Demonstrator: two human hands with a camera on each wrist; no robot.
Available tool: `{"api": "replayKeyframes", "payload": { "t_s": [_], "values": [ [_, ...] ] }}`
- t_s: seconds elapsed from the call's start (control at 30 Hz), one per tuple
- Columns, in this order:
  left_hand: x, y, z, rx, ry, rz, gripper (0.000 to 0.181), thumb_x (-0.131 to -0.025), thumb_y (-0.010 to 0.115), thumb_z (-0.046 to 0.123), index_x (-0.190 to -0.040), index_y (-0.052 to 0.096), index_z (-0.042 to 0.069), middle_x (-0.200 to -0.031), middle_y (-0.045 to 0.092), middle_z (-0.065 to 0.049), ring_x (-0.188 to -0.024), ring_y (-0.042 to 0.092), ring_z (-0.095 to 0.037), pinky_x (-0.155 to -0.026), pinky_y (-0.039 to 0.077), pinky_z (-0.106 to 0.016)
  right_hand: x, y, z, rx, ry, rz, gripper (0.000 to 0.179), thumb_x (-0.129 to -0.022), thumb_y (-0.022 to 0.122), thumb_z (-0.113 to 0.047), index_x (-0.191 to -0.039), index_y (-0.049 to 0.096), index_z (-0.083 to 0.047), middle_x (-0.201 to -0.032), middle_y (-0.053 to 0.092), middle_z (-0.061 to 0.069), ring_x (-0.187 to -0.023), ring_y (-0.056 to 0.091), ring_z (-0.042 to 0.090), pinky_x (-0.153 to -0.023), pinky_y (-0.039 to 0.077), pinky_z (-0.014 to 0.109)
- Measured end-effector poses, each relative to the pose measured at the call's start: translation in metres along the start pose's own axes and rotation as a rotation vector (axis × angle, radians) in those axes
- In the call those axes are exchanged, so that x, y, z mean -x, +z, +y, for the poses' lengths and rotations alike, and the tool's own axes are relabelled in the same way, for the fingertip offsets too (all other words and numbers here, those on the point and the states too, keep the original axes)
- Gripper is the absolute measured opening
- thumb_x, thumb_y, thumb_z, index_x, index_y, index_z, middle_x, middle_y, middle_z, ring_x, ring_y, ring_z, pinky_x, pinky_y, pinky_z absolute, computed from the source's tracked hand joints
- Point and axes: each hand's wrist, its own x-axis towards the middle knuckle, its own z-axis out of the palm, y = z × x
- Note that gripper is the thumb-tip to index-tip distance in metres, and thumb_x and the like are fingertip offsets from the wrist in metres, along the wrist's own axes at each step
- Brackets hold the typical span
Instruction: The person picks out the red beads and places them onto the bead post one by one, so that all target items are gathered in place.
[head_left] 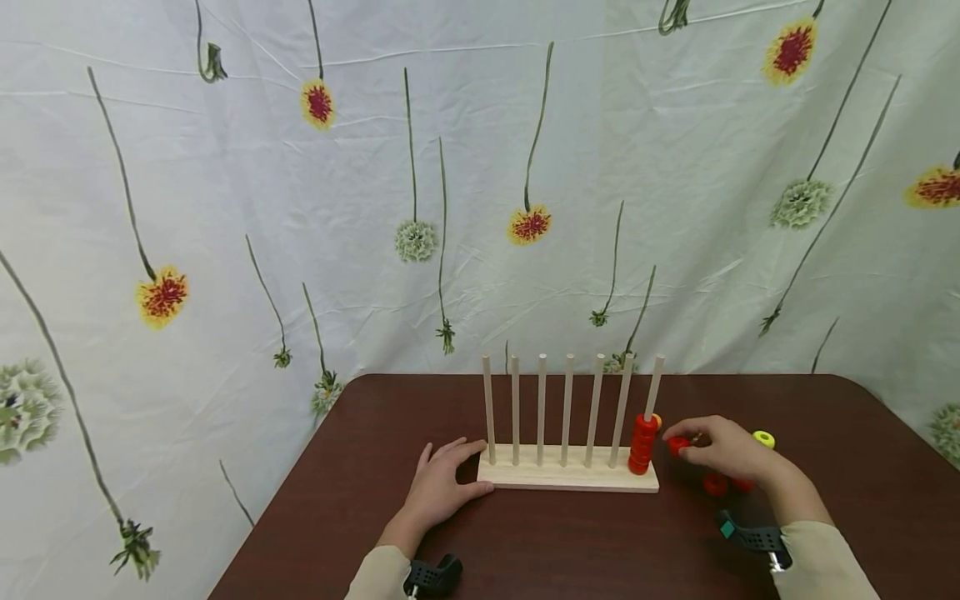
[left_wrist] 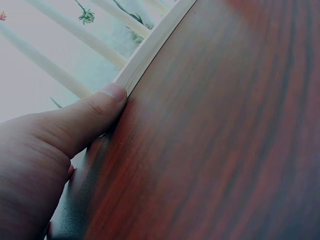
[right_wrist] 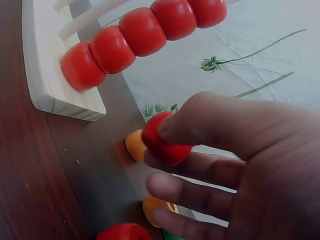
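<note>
Your left hand (head_left: 441,487) grips the wooden rack (head_left: 570,477) at one end; your right hand (head_left: 723,448) pinches a red bead (right_wrist: 167,150) near the other. Bead: probably light, hard, slightly slippery; hold its rounded sides.

Left sleeve (head_left: 379,573) and right sleeve (head_left: 823,560): beige. Left wristband (head_left: 429,577): black. Right wristband (head_left: 757,538): black, with green square marking (head_left: 727,529).

Pegged board (head_left: 567,479) on table (head_left: 585,546), stacked beads (head_left: 642,446) on rightmost peg (head_left: 655,387), loose beads (head_left: 715,484) further right, cloth (head_left: 480,308) behind
</note>
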Motion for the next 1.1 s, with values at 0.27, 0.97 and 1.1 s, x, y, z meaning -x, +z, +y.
{"api": "replayKeyframes", "payload": {
  "t_s": [0.27,0.97,1.1],
  "values": [
    [0.000,0.000,0.000,0.004,0.000,-0.001,0.067,-0.082,0.080,0.044,-0.140,0.060,0.019,-0.143,0.060,-0.004,-0.143,0.045,-0.031,-0.120,0.010,-0.070,0.000,-0.001,-0.007,0.043,-0.018,0.135,0.029,-0.094,0.068,-0.018,-0.120,0.070,-0.005,-0.111,0.069,0.016,-0.081,0.062,0.018,-0.068,0.054,0.031],
    [0.001,-0.001,0.000,-0.008,0.000,0.003,0.066,-0.082,0.080,0.045,-0.140,0.060,0.020,-0.142,0.061,-0.003,-0.143,0.046,-0.030,-0.121,0.011,-0.069,-0.002,-0.009,-0.039,0.037,-0.010,0.444,0.036,-0.094,0.071,-0.031,-0.122,0.062,-0.009,-0.088,0.064,0.005,-0.070,0.052,0.011,-0.053,0.045,0.024],
    [0.001,-0.001,0.000,0.000,-0.002,-0.003,0.066,-0.082,0.080,0.045,-0.140,0.060,0.020,-0.142,0.061,-0.003,-0.143,0.045,-0.031,-0.121,0.010,-0.069,-0.002,-0.007,-0.043,0.053,-0.063,0.512,0.037,-0.095,0.070,-0.027,-0.127,0.064,-0.010,-0.081,0.059,0.004,-0.065,0.047,0.008,-0.051,0.042,0.023]
  ]
}}
